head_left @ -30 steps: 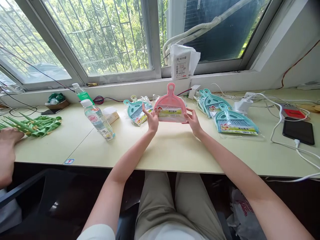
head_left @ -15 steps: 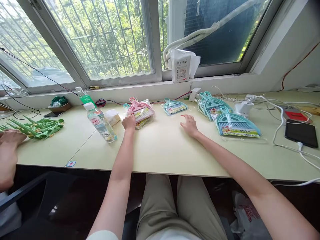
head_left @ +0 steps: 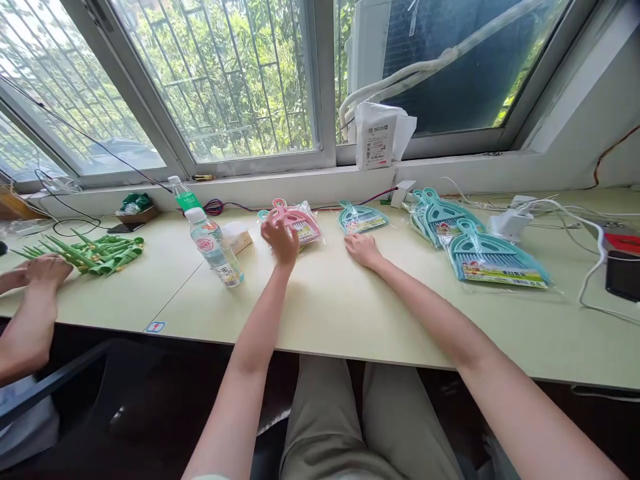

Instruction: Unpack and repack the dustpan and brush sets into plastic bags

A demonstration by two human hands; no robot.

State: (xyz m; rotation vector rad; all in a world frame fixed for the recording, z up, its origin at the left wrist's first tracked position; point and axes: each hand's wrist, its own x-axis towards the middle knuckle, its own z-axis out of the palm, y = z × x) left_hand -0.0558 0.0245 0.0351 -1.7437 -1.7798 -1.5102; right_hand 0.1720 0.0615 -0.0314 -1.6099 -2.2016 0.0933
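Observation:
My left hand [head_left: 281,241] is lifted in front of a wrapped pink brush-and-dustpan set [head_left: 303,225], hiding part of it. Its fingers are loosely curved and apart, with nothing visible in them. Resting low over the table, my right hand [head_left: 363,250] has its fingertips at the near edge of a small wrapped blue brush-and-dustpan set [head_left: 365,219]; whether they press on the wrapping is unclear. To the right lie more wrapped sets in teal: a pile [head_left: 440,215] at the back and a single set [head_left: 495,257] nearer me.
Left of my left hand stand a clear bottle [head_left: 215,247], a green-labelled bottle [head_left: 184,195] and a small box [head_left: 240,241]. A co-worker's hand [head_left: 47,270] touches green stalks [head_left: 107,253] at far left. White cables, a charger [head_left: 510,225] and a phone [head_left: 623,275] lie at right.
My left hand has come off the pink set and risen. My right hand has moved left to the blue set's near edge. The view has shifted slightly.

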